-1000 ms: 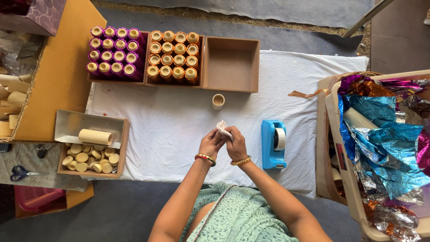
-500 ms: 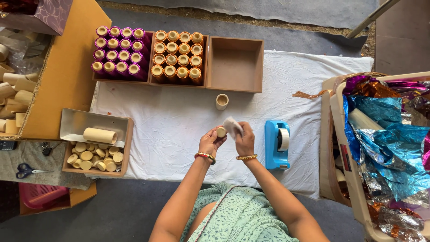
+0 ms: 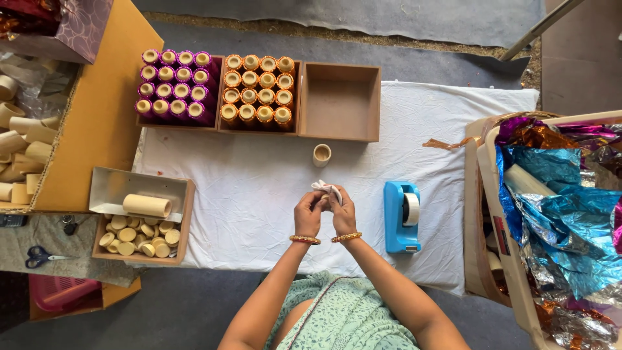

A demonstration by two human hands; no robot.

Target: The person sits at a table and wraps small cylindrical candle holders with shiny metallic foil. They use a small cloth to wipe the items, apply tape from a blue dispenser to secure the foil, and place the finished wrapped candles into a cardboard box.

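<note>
— What does the head camera look down on?

— A white cloth (image 3: 259, 194) spread over a low table on a grey floor. Along its far edge stand three brown trays: one packed with purple-wrapped tubes (image 3: 173, 84), one with orange-wrapped tubes (image 3: 258, 89), and an empty tray (image 3: 341, 102).

— And the person's hands?

— They meet over the middle of the cloth. The left hand (image 3: 309, 214) and the right hand (image 3: 342, 211) are pressed together, both closed around a small white piece of wrapping (image 3: 326, 188) that pokes up above the fingertips (what it covers cannot be made out). Each wrist wears a gold bangle.

— What lies nearby?

— A single bare cardboard tube (image 3: 321, 155) stands upright just beyond the hands. A blue tape dispenser (image 3: 402, 216) sits just beside the right hand. To the left, a box of plain tubes (image 3: 139, 223) rests at the cloth's edge, with scissors (image 3: 40, 257) farther left. On the right, a carton (image 3: 483, 214) holds crumpled blue, purple and silver foil (image 3: 557, 214).
</note>
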